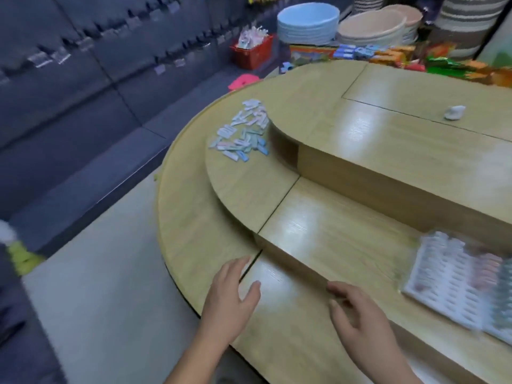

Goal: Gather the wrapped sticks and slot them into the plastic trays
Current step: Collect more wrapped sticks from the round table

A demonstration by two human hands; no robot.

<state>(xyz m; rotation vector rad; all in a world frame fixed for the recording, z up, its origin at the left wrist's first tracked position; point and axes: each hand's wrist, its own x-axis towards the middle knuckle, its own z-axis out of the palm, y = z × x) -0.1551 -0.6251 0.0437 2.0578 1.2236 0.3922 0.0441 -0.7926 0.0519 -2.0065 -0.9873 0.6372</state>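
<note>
Wrapped sticks (243, 131) lie in a loose pile on the middle step of the wooden desk (360, 151), far ahead of the fingers of both hands and a little to the left of them. The plastic trays (454, 284) stand on the same step, just to the right of the right hand (360, 320); they are blurred, but some slots seem filled. The left hand (230, 297) is over the lowest step with its fingers (235, 266) straight and spread, holding nothing. The fingers (336, 288) of the right hand are relaxed, slightly bent, also holding nothing, near the edge of the middle step. A red basket (253, 52) and stacked blue plates (306, 23) stand far beyond the fingers.
</note>
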